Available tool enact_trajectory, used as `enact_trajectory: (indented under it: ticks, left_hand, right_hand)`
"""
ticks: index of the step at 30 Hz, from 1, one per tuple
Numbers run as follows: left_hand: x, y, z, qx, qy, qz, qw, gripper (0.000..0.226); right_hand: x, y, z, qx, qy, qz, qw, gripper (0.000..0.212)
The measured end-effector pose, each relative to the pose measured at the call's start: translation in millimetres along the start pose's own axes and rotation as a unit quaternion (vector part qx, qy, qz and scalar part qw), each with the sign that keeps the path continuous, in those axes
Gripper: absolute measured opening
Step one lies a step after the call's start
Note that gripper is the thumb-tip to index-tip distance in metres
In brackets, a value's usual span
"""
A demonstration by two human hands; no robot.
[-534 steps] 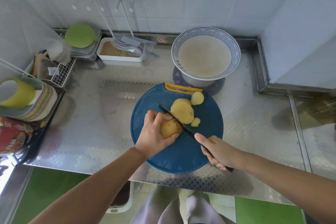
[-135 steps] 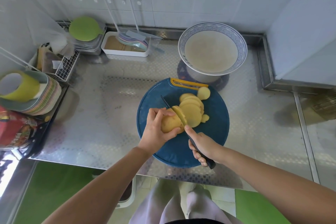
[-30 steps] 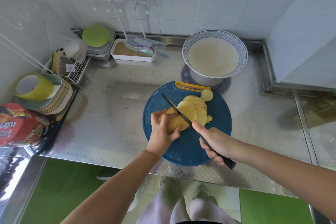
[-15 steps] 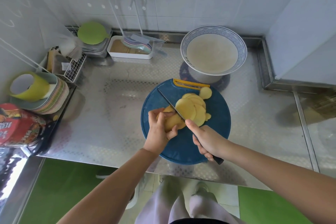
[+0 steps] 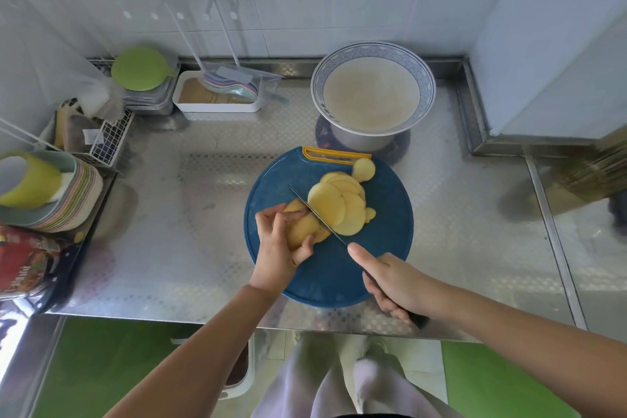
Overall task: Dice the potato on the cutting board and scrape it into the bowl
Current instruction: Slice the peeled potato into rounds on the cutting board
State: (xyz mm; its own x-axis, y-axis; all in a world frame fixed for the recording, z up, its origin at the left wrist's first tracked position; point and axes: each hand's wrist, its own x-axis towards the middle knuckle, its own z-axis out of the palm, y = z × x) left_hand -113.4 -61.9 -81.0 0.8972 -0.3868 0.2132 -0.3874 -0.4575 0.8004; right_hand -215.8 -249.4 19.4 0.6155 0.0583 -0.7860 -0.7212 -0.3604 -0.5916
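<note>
With its grip curled round the last unsliced potato chunk [image 5: 303, 231] on the cutting board [image 5: 332, 276], the left hand [image 5: 275, 249] steadies it while the right hand [image 5: 390, 278] has its grip closed on the knife [image 5: 318, 215], slices [image 5: 328, 204] fanned just beyond, nothing yet diced or scraped into the bowl [image 5: 373, 49] farther off.

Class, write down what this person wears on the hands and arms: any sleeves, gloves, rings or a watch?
Neither the left hand nor the right hand has a glove, ring or watch that can be seen. Both arms are bare up to the picture's edge, with no sleeves or wristbands.
</note>
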Motion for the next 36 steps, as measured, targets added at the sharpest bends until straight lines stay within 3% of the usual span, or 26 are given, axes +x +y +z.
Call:
enact_trajectory:
  ticks: [11, 25, 36]
  left_hand:
    - [0, -3, 4, -0.001, 0.011, 0.017, 1.0, 0.047]
    - [0, -5, 5, -0.025, 0.013, -0.018, 0.999, 0.041]
    - [5, 0, -8, -0.058, -0.014, -0.041, 0.997, 0.038]
  right_hand:
    - [13, -8, -8, 0.008, -0.032, 0.025, 0.999, 0.073]
    - [40, -28, 1, -0.022, 0.006, 0.034, 0.999, 0.072]
    - [24, -11, 11, 0.023, 0.006, 0.014, 1.0, 0.072]
